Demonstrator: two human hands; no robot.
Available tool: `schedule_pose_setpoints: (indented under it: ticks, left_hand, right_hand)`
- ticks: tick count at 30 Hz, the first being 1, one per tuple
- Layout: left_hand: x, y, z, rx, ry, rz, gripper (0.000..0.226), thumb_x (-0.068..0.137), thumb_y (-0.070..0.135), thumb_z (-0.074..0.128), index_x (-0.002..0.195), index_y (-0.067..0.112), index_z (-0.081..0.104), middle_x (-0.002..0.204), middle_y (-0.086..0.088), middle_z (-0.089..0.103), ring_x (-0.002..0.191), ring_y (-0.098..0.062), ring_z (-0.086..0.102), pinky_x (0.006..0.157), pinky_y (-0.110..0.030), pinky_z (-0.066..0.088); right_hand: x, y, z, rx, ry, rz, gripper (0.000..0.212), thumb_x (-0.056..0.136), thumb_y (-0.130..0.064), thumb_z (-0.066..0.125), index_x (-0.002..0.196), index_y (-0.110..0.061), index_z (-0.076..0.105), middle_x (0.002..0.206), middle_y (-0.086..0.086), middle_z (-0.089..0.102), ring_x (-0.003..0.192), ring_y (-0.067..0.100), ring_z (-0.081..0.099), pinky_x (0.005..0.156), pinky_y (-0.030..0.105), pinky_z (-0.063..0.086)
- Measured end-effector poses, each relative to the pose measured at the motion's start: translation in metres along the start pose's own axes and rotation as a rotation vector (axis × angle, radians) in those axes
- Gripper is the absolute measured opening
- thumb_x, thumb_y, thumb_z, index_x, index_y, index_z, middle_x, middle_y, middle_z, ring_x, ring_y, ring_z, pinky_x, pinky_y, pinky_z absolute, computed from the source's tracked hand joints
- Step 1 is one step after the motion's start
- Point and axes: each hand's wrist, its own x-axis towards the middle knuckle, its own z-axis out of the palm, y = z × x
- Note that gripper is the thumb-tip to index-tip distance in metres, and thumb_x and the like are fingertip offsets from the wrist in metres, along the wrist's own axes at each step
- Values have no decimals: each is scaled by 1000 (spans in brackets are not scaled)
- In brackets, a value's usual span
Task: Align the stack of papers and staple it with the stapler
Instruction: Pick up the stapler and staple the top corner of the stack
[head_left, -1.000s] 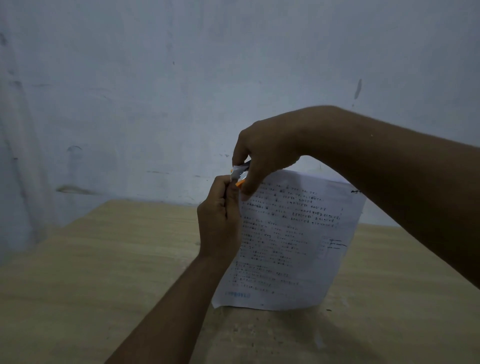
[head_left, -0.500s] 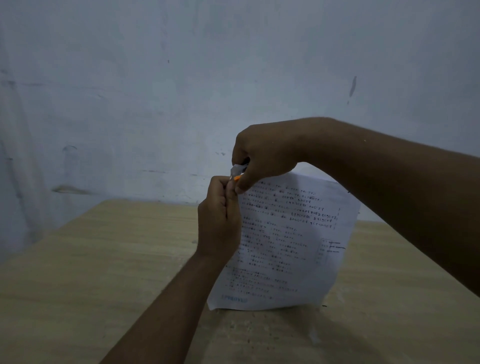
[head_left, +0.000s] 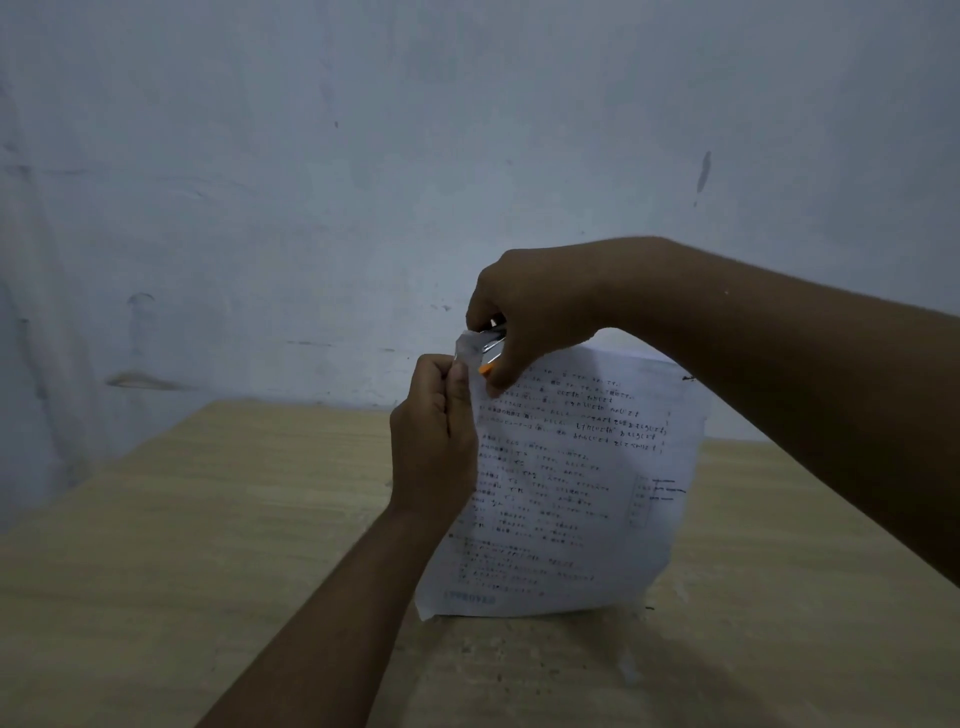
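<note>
Entry one: the stack of white printed paper sheets (head_left: 571, 493), which we hold upright over the pale wood-grain surface (head_left: 208, 545). We cannot tell whether its lower edge touches that surface. Entry two: our left hand (head_left: 434, 441), whose grip pinches the stack near its upper left corner between the thumb and curled fingers. The sheets hang below and to the right of that grip. Entry three: our right hand (head_left: 530, 312), directly above the left grip, fingers wrapped round the small silver-and-orange metal stapler (head_left: 491, 345). The stapler's mouth sits at the paper corner, just above the left thumb. Status, as we judge it: alignment looks finished, since the visible edges run as one sheet, though the dim light hides any fine offset. Stapling is the step in hand. The right grip covers the stapler, so we cannot tell whether the staple has been driven. Outstanding: confirm the squeeze, draw the stapler off the corner, and check that the sheets are bound.
</note>
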Motion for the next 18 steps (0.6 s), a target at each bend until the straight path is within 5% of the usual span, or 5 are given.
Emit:
schedule_pose_setpoints:
  ticks: [5,11,15,18]
  left_hand:
    - [0,1,0,-12,-11,-27,20,102,17,44,85,11,50,54,3,46,50,-11,45,39,-15,27]
    - [2,3,-2,-34,-10,-52,23,102,20,44,84,10,51,57,-2,50,51,-15,45,41,-24,34]
    - [3,8,-5,-59,1,-106,25,102,22,44,81,10,51,58,7,45,50,-5,44,44,-16,33]
    - [3,11,-6,-58,9,-133,27,102,24,44,80,11,51,58,8,44,51,-5,43,46,-15,34]
  right_hand:
    - [-9,3,-3,43,50,21,58,71,-58,75,116,-22,68,95,-9,60,85,13,58,74,30,51]
    - [-16,14,1,84,142,61,61,70,-61,74,118,-24,66,93,-13,54,86,11,54,71,27,45]
    - [-26,22,12,173,249,82,47,75,-58,72,105,-23,67,77,-19,43,68,3,45,58,23,33]
    - [-37,28,24,212,356,106,45,76,-59,69,94,-18,67,81,-8,52,72,10,50,63,31,44]
